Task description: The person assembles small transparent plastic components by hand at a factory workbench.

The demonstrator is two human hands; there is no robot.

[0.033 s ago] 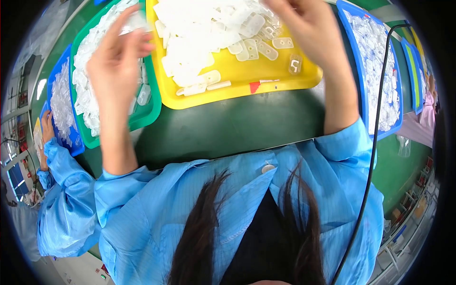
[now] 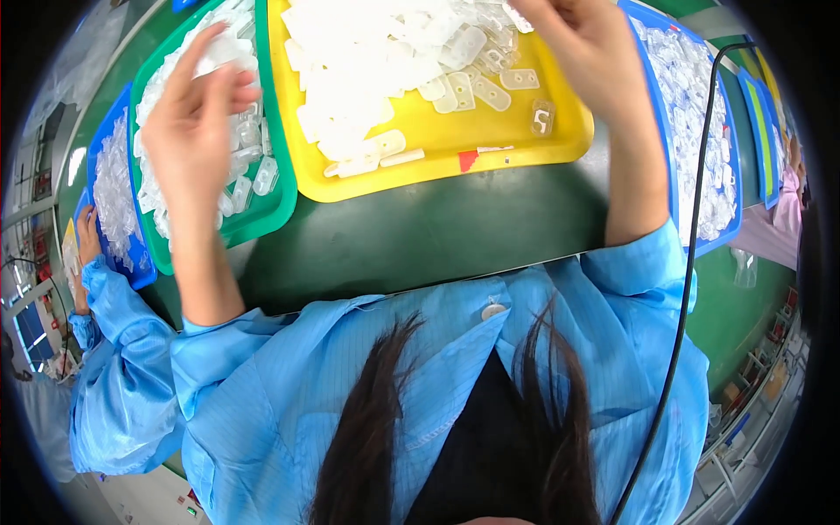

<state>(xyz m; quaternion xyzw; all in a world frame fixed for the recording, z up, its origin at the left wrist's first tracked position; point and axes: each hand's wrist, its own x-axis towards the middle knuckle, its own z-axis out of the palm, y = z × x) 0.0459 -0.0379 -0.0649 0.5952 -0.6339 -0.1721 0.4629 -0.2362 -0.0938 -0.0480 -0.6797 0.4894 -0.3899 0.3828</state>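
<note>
My left hand (image 2: 197, 114) is over the green tray (image 2: 289, 197), which is heaped with clear plastic pieces (image 2: 249, 162). Its index finger and thumb are apart, slightly blurred, and I see nothing held between them. Over the far right part of the yellow tray (image 2: 437, 175) is my right hand (image 2: 586, 61), fingers bent and partly cut off by the top edge. A small clear plastic piece (image 2: 518, 17) shows at its fingertips. Flat, rounded translucent plastic pieces (image 2: 490, 94) with small holes lie in the yellow tray, the pile behind them washed out by glare.
A blue tray (image 2: 733, 197) of clear pieces stands at the right, with a black cable (image 2: 700, 175) hanging across it. Another blue tray (image 2: 144, 273) is on the left, beside a co-worker's blue sleeve (image 2: 127, 324). The green tabletop (image 2: 420, 227) runs along my front.
My left hand has moved left from the gap between the trays to over the green tray, its fingers further apart. My right hand has shifted slightly right; a clear piece now shows at its fingertips.
</note>
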